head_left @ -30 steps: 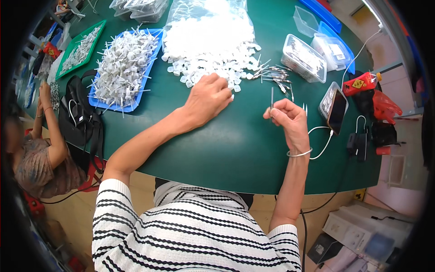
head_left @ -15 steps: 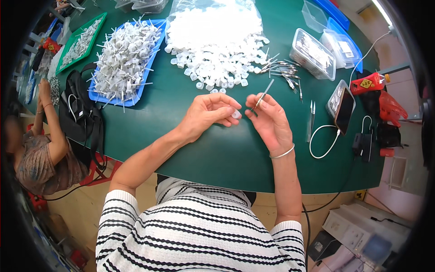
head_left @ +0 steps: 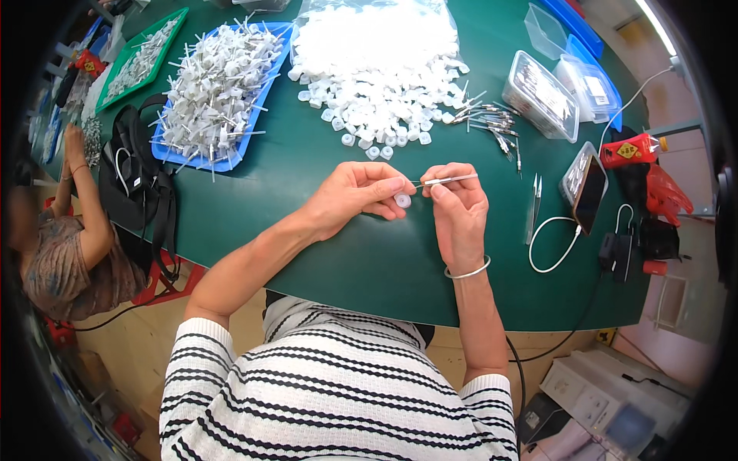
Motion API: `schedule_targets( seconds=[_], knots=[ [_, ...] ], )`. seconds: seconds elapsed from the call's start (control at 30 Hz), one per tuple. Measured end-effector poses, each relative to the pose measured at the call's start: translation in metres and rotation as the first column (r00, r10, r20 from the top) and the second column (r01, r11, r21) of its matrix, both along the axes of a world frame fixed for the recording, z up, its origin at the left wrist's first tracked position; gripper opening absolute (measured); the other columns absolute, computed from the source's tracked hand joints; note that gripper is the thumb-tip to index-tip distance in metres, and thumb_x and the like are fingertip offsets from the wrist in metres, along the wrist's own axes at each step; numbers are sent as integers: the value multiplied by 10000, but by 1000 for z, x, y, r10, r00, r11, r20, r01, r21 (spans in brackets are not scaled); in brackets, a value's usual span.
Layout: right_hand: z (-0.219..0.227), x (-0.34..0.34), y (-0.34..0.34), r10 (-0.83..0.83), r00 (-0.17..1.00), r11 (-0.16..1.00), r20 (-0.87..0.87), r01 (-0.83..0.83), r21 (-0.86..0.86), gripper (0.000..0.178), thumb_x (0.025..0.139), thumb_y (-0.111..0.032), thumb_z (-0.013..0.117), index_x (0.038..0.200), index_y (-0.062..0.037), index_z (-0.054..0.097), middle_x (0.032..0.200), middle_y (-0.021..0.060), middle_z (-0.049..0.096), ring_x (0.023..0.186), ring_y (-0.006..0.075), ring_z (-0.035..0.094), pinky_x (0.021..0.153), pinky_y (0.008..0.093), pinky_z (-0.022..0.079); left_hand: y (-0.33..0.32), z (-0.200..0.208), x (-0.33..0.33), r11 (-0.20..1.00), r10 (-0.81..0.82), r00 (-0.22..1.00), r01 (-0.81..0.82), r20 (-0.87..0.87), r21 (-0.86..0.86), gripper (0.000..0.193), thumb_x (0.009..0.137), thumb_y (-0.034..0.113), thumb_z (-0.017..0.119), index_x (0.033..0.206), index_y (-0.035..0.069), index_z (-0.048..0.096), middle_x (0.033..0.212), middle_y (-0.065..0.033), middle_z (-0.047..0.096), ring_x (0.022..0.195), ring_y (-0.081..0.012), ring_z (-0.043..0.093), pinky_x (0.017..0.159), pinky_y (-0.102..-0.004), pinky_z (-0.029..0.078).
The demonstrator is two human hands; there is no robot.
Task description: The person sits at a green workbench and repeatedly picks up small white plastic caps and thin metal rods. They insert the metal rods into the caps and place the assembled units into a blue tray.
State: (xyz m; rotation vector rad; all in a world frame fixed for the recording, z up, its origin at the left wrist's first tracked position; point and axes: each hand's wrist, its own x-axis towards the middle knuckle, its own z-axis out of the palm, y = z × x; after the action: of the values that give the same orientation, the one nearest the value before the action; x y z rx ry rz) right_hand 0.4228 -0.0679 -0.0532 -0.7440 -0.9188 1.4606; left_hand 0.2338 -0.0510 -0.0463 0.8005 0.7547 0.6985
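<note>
My left hand (head_left: 360, 192) is closed, with a small white plastic cap (head_left: 402, 200) held at its fingertips, round hole side showing. My right hand (head_left: 459, 211) pinches a thin metal rod with a pale sleeve (head_left: 460, 178). The rod lies nearly level, and its thin end points at the left thumb and forefinger; whether they touch it I cannot tell. Beyond my hands is a heap of similar white caps (head_left: 377, 115), partly inside a clear bag. Several loose metal rods (head_left: 496, 123) lie to its right.
A blue tray (head_left: 240, 159) piled with capped rods stands left, a green tray (head_left: 165, 55) behind it. To the right are tweezers (head_left: 534, 207), a phone (head_left: 590, 196) with a white cable, and a clear box (head_left: 542, 100) of parts. A black bag (head_left: 127, 180) separates me from another person (head_left: 77, 253).
My right hand has turned the rod from steeply upright to nearly level and brought it close to the left fingertips. The cap has been tilted so its round opening shows.
</note>
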Motion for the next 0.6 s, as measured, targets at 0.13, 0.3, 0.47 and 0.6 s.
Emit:
schedule_targets(
  seconds=[0.13,0.3,0.47,0.6],
  knots=[
    [3,-4,-4,-63,995,996,76,59,63,202,810,108,567,979,1,539,981,120,603,902,140,582,818,261,471,-6,5,5,999,33,999,-33,39,3,177,873,137,646,1000,15,627,881,-61,644,776,-106,624,710,-235,527],
    [0,-11,-9,-158,953,969,259,99,226,176,803,107,605,942,6,567,993,122,620,910,147,593,810,255,477,-6,2,4,993,109,990,-112,86,28,150,864,130,658,954,18,620,875,-48,637,740,-100,625,684,-224,526],
    [-1,-18,-12,-343,829,903,441,162,398,162,782,72,660,898,-17,592,944,116,655,835,165,627,739,258,505,-6,4,3,989,151,981,-149,120,-27,144,870,143,655,932,19,616,852,-39,630,730,-97,625,662,-209,524],
    [-4,-22,-12,-523,690,773,500,138,619,181,754,76,680,876,-24,590,924,116,662,783,192,638,669,261,521,-8,2,6,981,186,969,-175,161,-83,142,873,144,653,927,18,616,841,-43,630,718,-96,623,647,-207,524]
  ],
)
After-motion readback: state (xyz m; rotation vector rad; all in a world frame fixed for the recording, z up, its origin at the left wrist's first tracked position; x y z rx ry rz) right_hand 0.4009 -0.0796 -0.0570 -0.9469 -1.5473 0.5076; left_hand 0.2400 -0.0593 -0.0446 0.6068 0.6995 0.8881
